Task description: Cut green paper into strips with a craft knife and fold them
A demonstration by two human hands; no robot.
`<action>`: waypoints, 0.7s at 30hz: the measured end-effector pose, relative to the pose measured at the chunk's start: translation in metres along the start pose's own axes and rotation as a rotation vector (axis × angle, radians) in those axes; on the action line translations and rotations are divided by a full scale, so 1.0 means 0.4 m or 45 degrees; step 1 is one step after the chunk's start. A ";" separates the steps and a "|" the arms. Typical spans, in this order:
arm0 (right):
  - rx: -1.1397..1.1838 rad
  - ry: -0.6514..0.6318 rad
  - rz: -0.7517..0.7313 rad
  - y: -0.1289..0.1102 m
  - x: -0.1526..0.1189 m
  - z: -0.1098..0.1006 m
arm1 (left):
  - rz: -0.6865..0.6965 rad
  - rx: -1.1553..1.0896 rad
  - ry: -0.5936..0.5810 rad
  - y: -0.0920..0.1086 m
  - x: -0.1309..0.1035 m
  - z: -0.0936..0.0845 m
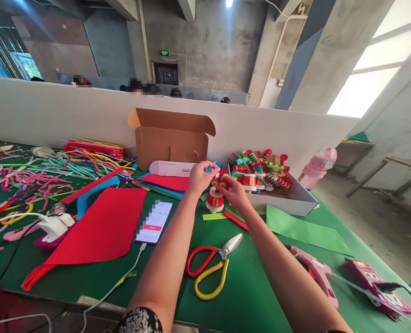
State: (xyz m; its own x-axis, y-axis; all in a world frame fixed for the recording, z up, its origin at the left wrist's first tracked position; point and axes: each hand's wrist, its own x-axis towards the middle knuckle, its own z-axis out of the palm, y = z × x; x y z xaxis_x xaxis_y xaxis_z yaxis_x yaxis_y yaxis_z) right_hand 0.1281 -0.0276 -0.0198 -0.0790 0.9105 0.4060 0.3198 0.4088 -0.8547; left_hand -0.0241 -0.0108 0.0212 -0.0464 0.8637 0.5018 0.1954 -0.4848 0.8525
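Observation:
Near the middle of the green table, a small red and white figure with a red head and green eyes stands upright. My right hand has its fingers closed on the right side of the figure's head. Just above and left of it is my left hand, its thumb and forefinger pinched together; whatever they hold is too small to make out. A white box right behind holds many similar figures with coiled springs and red discs. Red-and-yellow-handled scissors lie between my forearms.
Red sheet and a phone lie left. Green sheet, pink glue gun and purple power strip are right. Behind stand an open cardboard box and a pink bottle. Pipe cleaners cover the back left.

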 end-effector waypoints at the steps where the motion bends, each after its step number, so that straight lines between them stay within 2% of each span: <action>1: 0.008 0.006 0.003 -0.002 0.000 0.002 | 0.000 0.004 0.000 0.000 0.000 0.001; 10: 0.186 0.004 0.006 -0.021 0.022 0.011 | -0.051 -0.014 -0.021 0.000 -0.003 0.004; 17: 0.168 0.031 0.003 -0.028 0.022 0.007 | -0.130 -0.059 -0.033 -0.026 -0.005 0.001; 21: 0.150 0.048 -0.006 -0.031 0.018 0.008 | -0.104 -0.064 -0.069 -0.012 -0.010 -0.008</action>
State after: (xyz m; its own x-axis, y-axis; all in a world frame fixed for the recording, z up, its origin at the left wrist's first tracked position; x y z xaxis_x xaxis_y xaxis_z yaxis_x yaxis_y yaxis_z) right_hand 0.1207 -0.0260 -0.0071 -0.0436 0.9065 0.4199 0.2064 0.4194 -0.8840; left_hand -0.0279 -0.0125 0.0154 -0.0068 0.9063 0.4225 0.1439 -0.4173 0.8973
